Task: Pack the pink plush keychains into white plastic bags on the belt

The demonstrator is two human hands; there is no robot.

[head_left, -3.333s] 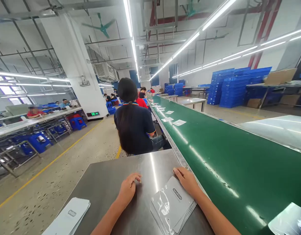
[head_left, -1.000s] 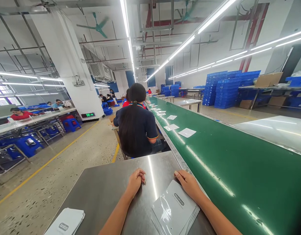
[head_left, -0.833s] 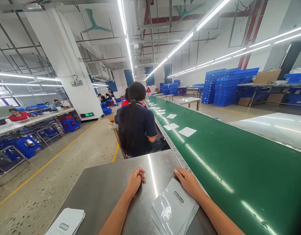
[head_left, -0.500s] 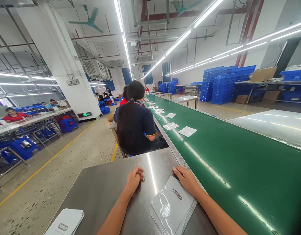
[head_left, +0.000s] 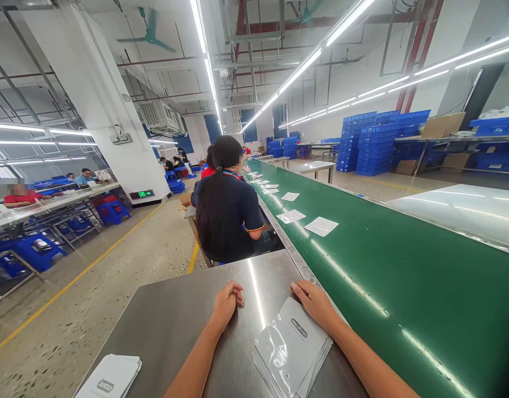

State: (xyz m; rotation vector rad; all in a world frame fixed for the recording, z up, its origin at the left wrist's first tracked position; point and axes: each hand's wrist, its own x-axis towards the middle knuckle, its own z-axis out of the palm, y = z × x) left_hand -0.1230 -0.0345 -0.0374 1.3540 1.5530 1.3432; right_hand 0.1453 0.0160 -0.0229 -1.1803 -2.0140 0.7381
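Note:
My left hand [head_left: 227,301] rests on the steel table [head_left: 167,326] with its fingers curled under and nothing visible in them. My right hand [head_left: 316,303] lies flat, fingers stretched out, on the far corner of a stack of clear plastic bags [head_left: 289,348] with a dark logo. That stack lies by the table's right edge, next to the green conveyor belt [head_left: 382,265]. A second stack of white printed sleeves [head_left: 110,378] sits at the table's near left corner, away from both hands.
A person in a dark shirt [head_left: 227,213] sits with their back to me just beyond the table. Several white bags [head_left: 320,226] lie on the belt farther up. Blue crates [head_left: 374,143] are stacked at the right; work benches and blue stools [head_left: 38,249] line the left.
My left hand's fingers, spread 3.3 s ago, have curled in. The nearest white bags on the belt have come a little closer. My right hand has stayed on the bag stack.

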